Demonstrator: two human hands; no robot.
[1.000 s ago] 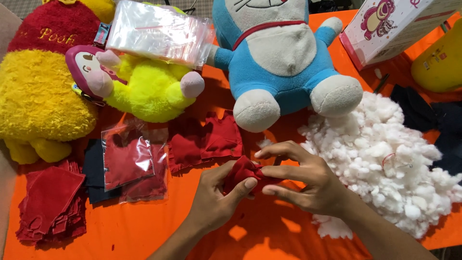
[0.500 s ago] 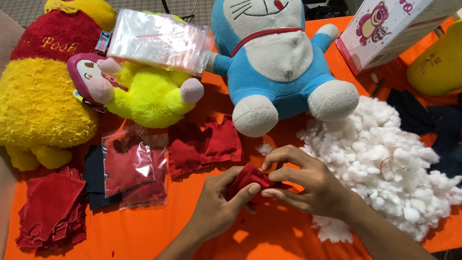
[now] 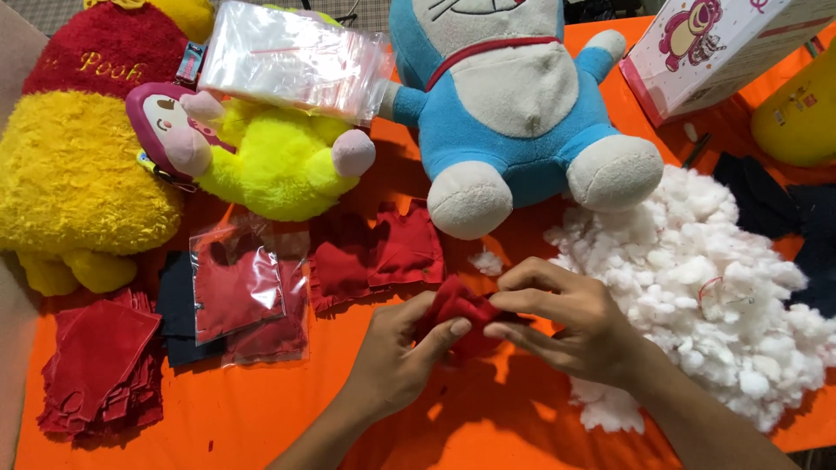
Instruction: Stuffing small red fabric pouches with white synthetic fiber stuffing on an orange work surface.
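Both my hands meet over the orange table [image 3: 261,418] at a small red fabric pouch [image 3: 456,306]. My left hand [image 3: 396,357] grips the pouch from the left, thumb pressed on its front. My right hand [image 3: 562,322] pinches its right side with fingers curled in. Part of the pouch is hidden between my fingers. A big heap of white stuffing [image 3: 714,270] lies just right of my right hand. More sewn red fabric pieces [image 3: 374,252] lie just beyond my left hand.
A blue and white plush [image 3: 514,104] sits at the back, beside a neon yellow plush [image 3: 270,157] and a large yellow and red plush [image 3: 78,148]. A clear plastic bag [image 3: 287,57] rests on them. Red fabric in clear sleeves [image 3: 239,292], a red cloth stack [image 3: 96,365], dark cloth [image 3: 784,209] and a pink box [image 3: 714,43] surround.
My hands stay on the red pouch and have slid a little lower and closer together, fingers working at its right edge. The view shifted slightly.
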